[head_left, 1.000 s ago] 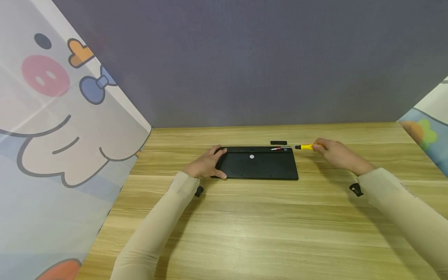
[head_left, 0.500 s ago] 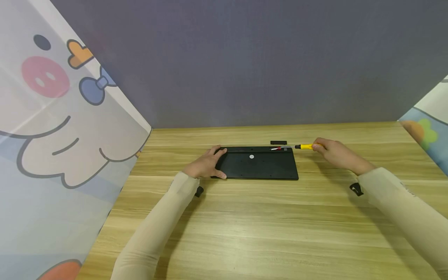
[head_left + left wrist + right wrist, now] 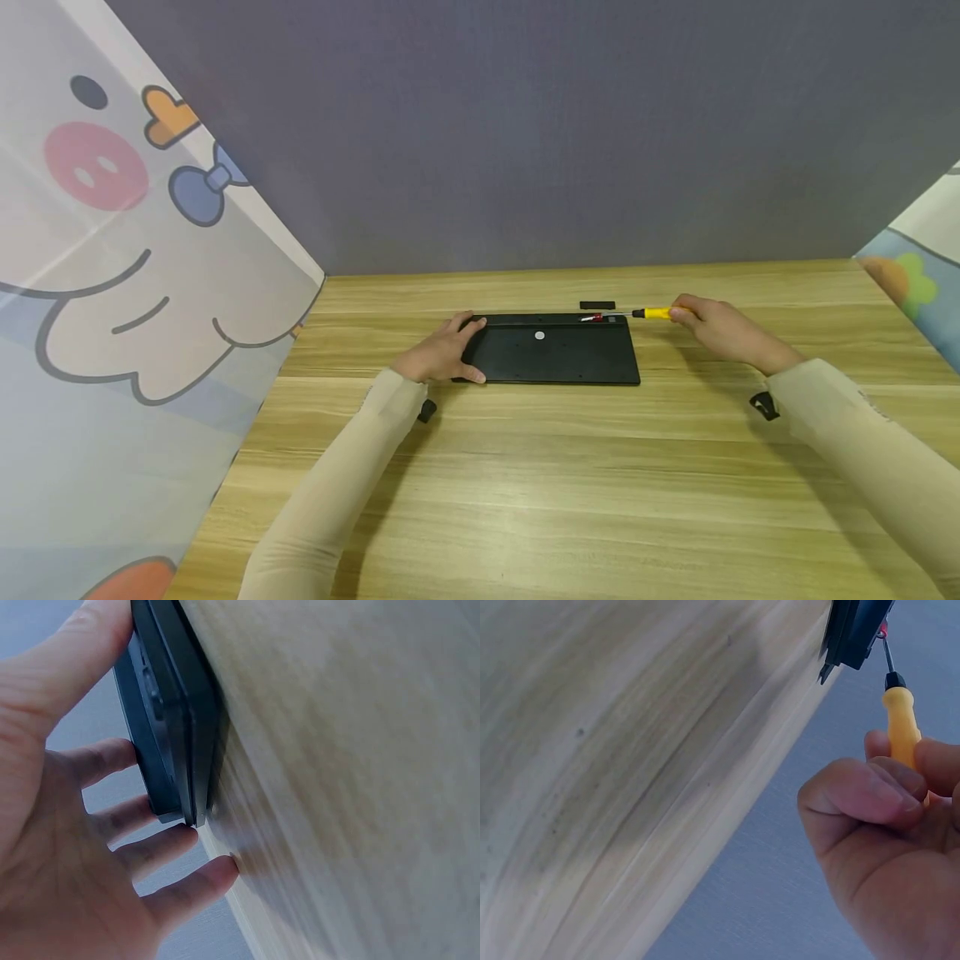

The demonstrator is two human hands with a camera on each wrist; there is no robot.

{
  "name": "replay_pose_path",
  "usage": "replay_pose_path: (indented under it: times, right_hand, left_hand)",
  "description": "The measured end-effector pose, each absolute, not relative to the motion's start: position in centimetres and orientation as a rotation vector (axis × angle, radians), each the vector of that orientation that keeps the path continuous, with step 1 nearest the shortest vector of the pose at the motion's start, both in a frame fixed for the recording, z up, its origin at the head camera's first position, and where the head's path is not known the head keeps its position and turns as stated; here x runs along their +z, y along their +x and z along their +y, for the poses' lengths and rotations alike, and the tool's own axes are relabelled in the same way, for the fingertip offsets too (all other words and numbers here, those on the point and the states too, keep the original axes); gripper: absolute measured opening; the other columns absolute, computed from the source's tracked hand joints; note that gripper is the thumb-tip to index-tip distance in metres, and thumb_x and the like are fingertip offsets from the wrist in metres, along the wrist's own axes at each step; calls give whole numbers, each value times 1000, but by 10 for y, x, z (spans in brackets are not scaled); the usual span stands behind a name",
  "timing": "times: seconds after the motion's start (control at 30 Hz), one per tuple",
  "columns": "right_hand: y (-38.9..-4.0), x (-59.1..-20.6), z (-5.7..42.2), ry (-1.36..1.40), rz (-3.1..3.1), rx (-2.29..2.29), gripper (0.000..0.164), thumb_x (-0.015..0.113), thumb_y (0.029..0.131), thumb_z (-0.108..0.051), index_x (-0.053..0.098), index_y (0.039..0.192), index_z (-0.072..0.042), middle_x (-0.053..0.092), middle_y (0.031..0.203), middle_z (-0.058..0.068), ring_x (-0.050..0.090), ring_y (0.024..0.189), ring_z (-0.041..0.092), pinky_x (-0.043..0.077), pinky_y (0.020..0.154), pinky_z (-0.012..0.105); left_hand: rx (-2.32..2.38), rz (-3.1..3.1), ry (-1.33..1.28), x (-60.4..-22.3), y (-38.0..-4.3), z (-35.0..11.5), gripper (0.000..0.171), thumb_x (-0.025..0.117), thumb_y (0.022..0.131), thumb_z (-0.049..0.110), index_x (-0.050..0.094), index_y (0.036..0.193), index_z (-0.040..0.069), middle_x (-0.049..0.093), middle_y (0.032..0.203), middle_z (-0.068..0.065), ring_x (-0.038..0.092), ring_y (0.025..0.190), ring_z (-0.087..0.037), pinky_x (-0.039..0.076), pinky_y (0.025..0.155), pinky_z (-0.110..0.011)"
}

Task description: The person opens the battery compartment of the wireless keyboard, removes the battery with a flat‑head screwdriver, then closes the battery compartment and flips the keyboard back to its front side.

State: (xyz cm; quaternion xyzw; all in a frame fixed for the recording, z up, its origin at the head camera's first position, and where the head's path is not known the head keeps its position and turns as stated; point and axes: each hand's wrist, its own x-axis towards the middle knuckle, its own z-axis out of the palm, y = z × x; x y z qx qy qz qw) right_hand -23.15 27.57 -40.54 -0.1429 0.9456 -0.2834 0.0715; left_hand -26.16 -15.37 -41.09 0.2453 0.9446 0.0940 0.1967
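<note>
Right hand (image 3: 716,329) clamps fingers on the screwdriver (image 3: 649,313), pointing to nine o'clock at the two o'clock corner of black panel (image 3: 558,358); this lies lengthwise nine-to-three; left hand (image 3: 442,350), fingers apart, touches it.

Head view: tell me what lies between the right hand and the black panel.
A yellow screwdriver spans that gap in the head view, shaft toward the panel.

The table (image 3: 555,479) gleams softly; wrist views seem hazy.
</note>
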Motion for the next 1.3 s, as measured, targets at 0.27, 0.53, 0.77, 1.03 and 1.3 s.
replay_pose_path:
  times: [0.27, 0.53, 0.77, 1.03, 1.3]
  right_hand:
    - [-231, -406, 275, -426, 2828, -882, 37, 32, 104, -33, 53, 106, -2, 36, 68, 5, 34, 55, 19, 32, 52, 34]
    - [-231, -407, 276, -439, 2826, -889, 37, 32, 104, -32, 54, 107, -2, 36, 68, 5, 33, 56, 19, 31, 53, 34]
    - [-231, -407, 277, -445, 2832, -886, 36, 33, 104, -32, 54, 107, -3, 36, 69, 5, 33, 57, 19, 30, 53, 34]
    - [-231, -410, 277, -444, 2841, -892, 36, 33, 104, -32, 54, 107, -3, 38, 70, 6, 33, 57, 19, 30, 53, 34]
    - [-234, -405, 270, -481, 2824, -885, 39, 31, 104, -34, 54, 111, -3, 43, 75, 7, 34, 60, 20, 32, 58, 36]
  left_hand:
    - [252, 2648, 686, -411, -262, -154, 99, 71, 77, 48, 13, 154, 20, -1, 157, -9, 6, 142, -31, 31, 104, -46]
    - [249, 2648, 690, -412, -263, -153, 100, 71, 77, 49, 14, 154, 20, -1, 157, -9, 6, 142, -31, 31, 104, -46]
    - [240, 2648, 702, -412, -263, -154, 100, 71, 77, 50, 14, 154, 19, 0, 157, -10, 6, 141, -32, 30, 105, -46]
    - [246, 2646, 700, -411, -262, -154, 101, 71, 76, 50, 14, 154, 19, 0, 157, -10, 7, 141, -32, 31, 105, -46]
    - [238, 2640, 699, -411, -263, -154, 100, 70, 77, 50, 12, 154, 20, -1, 157, -10, 6, 141, -33, 30, 105, -47]
